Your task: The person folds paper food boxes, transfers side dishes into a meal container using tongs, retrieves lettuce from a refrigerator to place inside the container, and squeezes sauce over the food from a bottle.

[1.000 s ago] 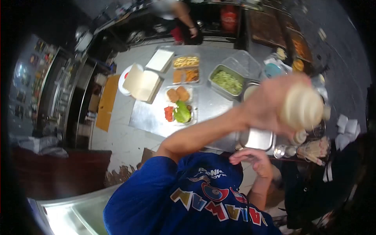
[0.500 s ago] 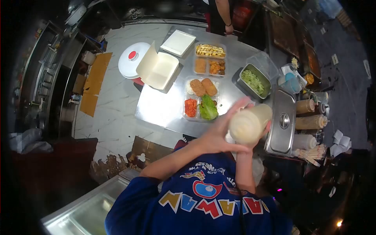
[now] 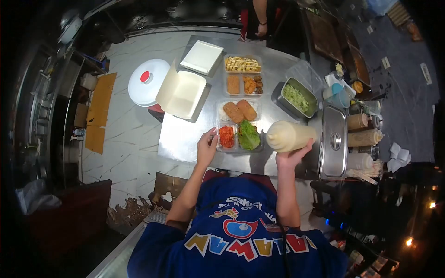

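Observation:
My right hand (image 3: 291,157) grips a cream-coloured squeeze bottle (image 3: 288,135), held on its side above the steel counter (image 3: 185,136). My left hand (image 3: 206,146) rests on the near left edge of a clear meal tray (image 3: 239,125). That tray holds two breaded patties, a lettuce leaf and a red side dish. Just beyond it lies a second clear tray (image 3: 243,74) with sauced food and fried pieces.
An open beige takeaway box (image 3: 181,92) and a white lid (image 3: 202,56) lie left of the trays. A white round cover with a red knob (image 3: 147,81) sits further left. A steel pan of chopped greens (image 3: 296,97), a lidded steel pan (image 3: 334,141) and more sauce bottles (image 3: 365,137) stand right. Another person (image 3: 259,18) stands across the counter.
The bottle came down from in front of the camera to just over the counter. My left hand let go of it and moved to the near tray's edge.

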Available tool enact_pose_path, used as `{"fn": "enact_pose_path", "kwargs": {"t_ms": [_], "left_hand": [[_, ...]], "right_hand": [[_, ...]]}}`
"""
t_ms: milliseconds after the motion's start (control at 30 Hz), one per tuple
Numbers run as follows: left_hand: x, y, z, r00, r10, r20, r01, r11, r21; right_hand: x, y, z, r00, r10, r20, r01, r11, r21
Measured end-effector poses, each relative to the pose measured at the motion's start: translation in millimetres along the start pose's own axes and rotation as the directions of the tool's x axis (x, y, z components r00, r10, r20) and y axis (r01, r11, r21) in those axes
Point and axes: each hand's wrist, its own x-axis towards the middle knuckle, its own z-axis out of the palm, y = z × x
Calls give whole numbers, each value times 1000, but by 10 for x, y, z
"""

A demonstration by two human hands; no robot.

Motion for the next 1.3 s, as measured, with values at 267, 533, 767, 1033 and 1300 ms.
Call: {"fn": "enact_pose_path", "kwargs": {"t_ms": [267,533,767,1033,1300], "left_hand": [[80,205,-42,992,72,-103,-50,978,204],[-28,52,-225,999,-33,-23,35,995,96],[-44,-12,-169,998,-17,-56,17,1000,8],[-62,-59,-132,994,-3,-108,-4,998,-62],[-54,-82,-144,994,17,-104,-26,996,-90]], "right_hand": [[213,110,-90,999,-46,18,47,992,-116],[511,522,-70,963,-139,231,225,887,-404],[495,749,315,845,-223,486,459,768,-446],[210,972,629,743,-43,668,524,659,-540],[535,988,892,748,-193,635,632,500,-592]]}}
